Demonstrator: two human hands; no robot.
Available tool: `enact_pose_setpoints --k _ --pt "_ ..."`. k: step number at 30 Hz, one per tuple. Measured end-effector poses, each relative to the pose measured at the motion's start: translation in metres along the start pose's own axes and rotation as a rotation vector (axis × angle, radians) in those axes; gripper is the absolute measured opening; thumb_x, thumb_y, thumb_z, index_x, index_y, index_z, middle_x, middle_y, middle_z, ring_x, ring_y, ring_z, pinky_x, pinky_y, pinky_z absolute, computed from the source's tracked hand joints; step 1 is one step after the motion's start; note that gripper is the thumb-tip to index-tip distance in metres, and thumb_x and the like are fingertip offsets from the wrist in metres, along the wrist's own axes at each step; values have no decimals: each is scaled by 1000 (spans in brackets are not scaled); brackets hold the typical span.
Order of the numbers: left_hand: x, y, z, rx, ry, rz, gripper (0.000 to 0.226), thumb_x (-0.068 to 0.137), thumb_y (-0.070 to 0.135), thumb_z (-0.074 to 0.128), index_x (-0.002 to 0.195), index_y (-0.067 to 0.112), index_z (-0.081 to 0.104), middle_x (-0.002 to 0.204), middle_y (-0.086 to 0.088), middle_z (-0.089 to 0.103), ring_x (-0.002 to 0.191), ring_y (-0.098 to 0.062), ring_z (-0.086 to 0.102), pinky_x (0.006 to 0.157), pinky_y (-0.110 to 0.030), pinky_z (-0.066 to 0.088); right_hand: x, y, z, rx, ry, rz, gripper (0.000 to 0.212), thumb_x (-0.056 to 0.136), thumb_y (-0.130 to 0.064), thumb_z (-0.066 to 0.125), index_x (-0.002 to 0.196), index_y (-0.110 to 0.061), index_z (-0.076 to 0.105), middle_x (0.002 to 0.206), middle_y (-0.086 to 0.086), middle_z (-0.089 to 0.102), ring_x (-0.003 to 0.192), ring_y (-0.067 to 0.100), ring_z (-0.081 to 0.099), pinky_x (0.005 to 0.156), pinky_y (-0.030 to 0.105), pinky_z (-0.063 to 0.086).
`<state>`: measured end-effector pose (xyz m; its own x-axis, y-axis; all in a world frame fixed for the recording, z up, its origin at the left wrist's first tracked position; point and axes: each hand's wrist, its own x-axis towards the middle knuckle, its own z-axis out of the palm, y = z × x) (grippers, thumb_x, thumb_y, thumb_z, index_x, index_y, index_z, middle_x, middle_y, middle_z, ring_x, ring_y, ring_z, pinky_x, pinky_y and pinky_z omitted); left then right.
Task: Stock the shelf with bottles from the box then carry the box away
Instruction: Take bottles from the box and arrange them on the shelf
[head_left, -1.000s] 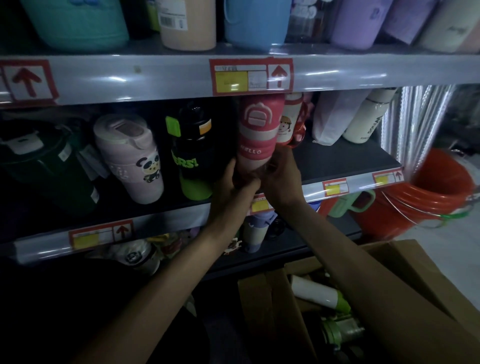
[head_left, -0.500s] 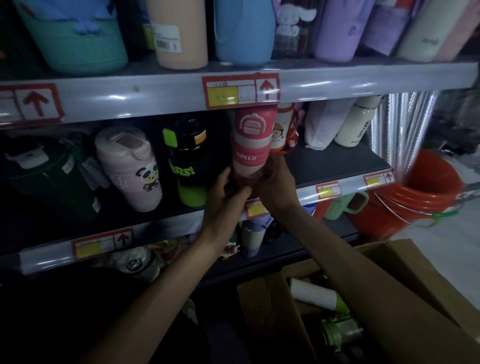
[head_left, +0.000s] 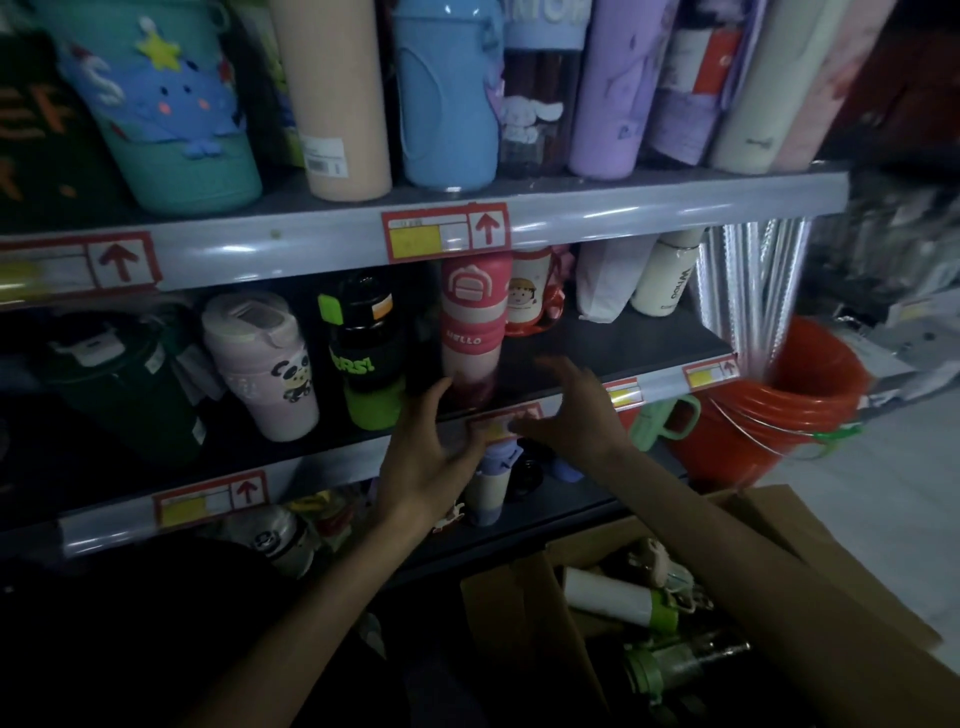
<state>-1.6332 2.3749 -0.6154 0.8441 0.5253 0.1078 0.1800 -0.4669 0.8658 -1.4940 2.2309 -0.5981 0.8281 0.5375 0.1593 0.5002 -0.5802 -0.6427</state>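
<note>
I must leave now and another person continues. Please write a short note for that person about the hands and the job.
Left hand: open, holds nothing. Right hand: open, holds nothing. Both hover before the middle shelf.
Done: pink bottle stands upright on that shelf, beside the black-green bottle.
Box: below right, with a white bottle and others inside.
Left: shelve those, then carry the box away.

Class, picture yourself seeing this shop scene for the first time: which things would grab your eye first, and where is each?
The pink HELLO bottle standing at the front of the middle shelf draws the eye, with the left hand and right hand spread open either side of its base. To the right, a bright orange bucket sits on the floor, and nearer the camera an open cardboard box holds more bottles.
</note>
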Motion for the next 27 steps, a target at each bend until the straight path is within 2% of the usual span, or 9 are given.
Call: enact_pose_setpoints --k 2,5,7,9,13,16,19,23,27 --pt "-7 1 0 144 -3 52 72 88 51 64 152 36 36 155 5 41 140 -16 41 108 -37 43 -12 5 -14 -51 -27 2 91 68 -25 93 147 -15 49 137 14 54 125 28 54 90 20 35" --pt "-15 5 1 334 1 191 78 84 61 51 151 24 41 150 1 47 136 -16 45 106 -31 41 -31 16 -33 -91 -46 6 95 66 -30 94 148 -16 49 138 12 52 125 27 54 94 22 39" --pt "-19 6 4 447 -3 267 78 83 58 51 150 19 43 149 -2 47 136 -21 46 107 -35 42 -43 24 -45 -148 -85 6 103 63 -41 93 151 -20 45 146 12 48 135 28 47 107 30 42" --pt "-24 9 8 545 -22 329 76 84 55 55 150 19 44 148 -3 48 133 -25 48 107 -38 43 -55 35 -56 -231 -115 34 113 59 -52 91 155 -25 37 156 14 38 146 33 34 116 42 38" --pt "-37 22 21 666 -109 441 75 82 58 49 146 20 47 145 0 50 132 -26 51 108 -44 42 -87 48 -81 -347 -163 54 127 53 -70 79 160 -32 23 163 13 23 151 37 23 119 48 31" --pt "-44 29 37 731 -199 461 85 82 68 42 156 27 33 156 1 37 143 -24 39 115 -47 35 -112 62 -100 -446 -258 73 124 66 -64 79 162 -36 7 166 14 12 154 36 13 123 50 23" --pt "-49 31 60 756 -306 484 87 84 71 40 160 33 21 165 2 23 150 -23 26 120 -44 29 -138 78 -113 -509 -339 82 120 71 -61 78 162 -35 3 165 14 12 154 35 13 123 49 23" --pt "-51 23 104 778 -435 561 84 89 68 45 160 30 21 164 1 25 149 -25 29 116 -42 31 -165 113 -115 -538 -488 129 112 75 -58 78 161 -26 14 159 11 24 150 33 23 120 45 30" --pt "-51 -4 158 800 -576 529 78 89 63 47 157 30 28 155 4 35 141 -23 39 109 -41 38 -188 159 -108 -593 -664 207 110 77 -58 77 162 -28 14 161 9 23 152 32 21 123 53 22"
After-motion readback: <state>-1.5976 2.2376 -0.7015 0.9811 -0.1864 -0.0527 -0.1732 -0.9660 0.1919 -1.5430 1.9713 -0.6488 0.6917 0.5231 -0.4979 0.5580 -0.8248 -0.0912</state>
